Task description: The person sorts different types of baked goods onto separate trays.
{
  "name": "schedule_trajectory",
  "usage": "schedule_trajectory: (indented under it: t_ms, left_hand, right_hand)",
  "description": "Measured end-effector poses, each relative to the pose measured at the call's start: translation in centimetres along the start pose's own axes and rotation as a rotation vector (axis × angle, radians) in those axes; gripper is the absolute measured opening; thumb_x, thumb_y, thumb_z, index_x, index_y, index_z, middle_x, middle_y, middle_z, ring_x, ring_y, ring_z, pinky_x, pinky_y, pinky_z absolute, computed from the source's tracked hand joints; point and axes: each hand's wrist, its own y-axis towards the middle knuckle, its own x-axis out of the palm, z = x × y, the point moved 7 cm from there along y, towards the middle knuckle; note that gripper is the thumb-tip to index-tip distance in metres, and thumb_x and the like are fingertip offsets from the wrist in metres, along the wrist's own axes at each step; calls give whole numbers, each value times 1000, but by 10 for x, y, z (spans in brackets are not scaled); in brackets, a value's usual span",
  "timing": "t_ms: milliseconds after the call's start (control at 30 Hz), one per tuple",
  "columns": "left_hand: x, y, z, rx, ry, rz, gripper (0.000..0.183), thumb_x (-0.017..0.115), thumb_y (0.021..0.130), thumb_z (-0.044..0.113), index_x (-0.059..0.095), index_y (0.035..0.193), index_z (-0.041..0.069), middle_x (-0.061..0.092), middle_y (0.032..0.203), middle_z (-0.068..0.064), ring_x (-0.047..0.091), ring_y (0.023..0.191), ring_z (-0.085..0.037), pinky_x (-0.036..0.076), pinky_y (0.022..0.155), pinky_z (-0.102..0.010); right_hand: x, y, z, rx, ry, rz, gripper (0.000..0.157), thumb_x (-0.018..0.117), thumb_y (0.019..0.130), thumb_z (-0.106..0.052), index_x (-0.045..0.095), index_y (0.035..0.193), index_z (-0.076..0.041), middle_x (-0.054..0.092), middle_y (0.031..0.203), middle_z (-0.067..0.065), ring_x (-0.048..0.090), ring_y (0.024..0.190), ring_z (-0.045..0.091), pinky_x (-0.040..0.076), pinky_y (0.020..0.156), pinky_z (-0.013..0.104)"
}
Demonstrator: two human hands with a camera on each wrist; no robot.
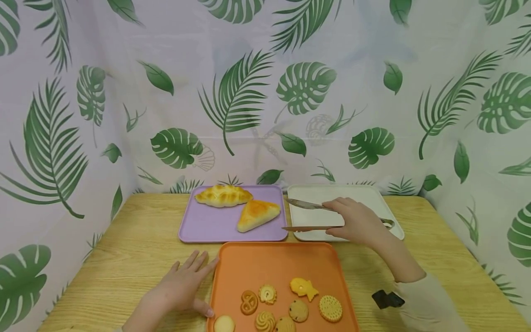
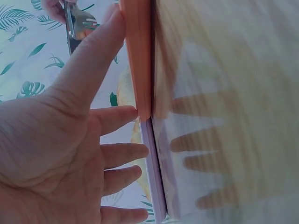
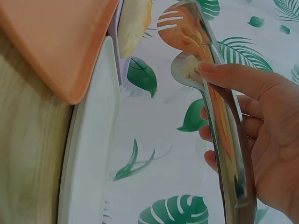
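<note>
My right hand grips metal serving tongs above the white tray. The tongs' arms are spread apart, their tips pointing left toward the purple tray; one end is slotted like a fork. On the purple tray lie a braided bread and a triangular pastry. My left hand is spread at the left edge of the orange tray, with the thumb at its rim. In the left wrist view the fingers are straight and hold nothing.
Several cookies lie on the orange tray, among them a pretzel, a fish-shaped cookie and a round dotted cookie. The wooden table meets a leaf-patterned curtain behind the trays. A black strap hangs at the right sleeve.
</note>
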Motion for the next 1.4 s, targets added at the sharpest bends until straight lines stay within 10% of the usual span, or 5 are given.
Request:
schedule_trajectory:
  t_ms: [600, 1400]
  left_hand:
    - [-7, -1, 1, -7, 28, 49, 109, 75, 62, 64, 34, 152, 20, 23, 159, -23, 17, 147, -48, 21, 106, -78]
    - [-3, 2, 0, -25, -1, 32, 109, 77, 63, 61, 31, 153, 21, 24, 159, -22, 16, 147, -49, 17, 105, -79]
  right_hand:
    - [2, -97, 9, 90, 90, 14, 60, 84, 73, -30, 63, 126, -11, 68, 112, 2, 64, 94, 19, 55, 75, 38]
    - [23, -102, -33, -90, 83, -56, 60, 85, 71, -30, 63, 125, -16, 68, 116, -1, 66, 104, 22, 57, 85, 43]
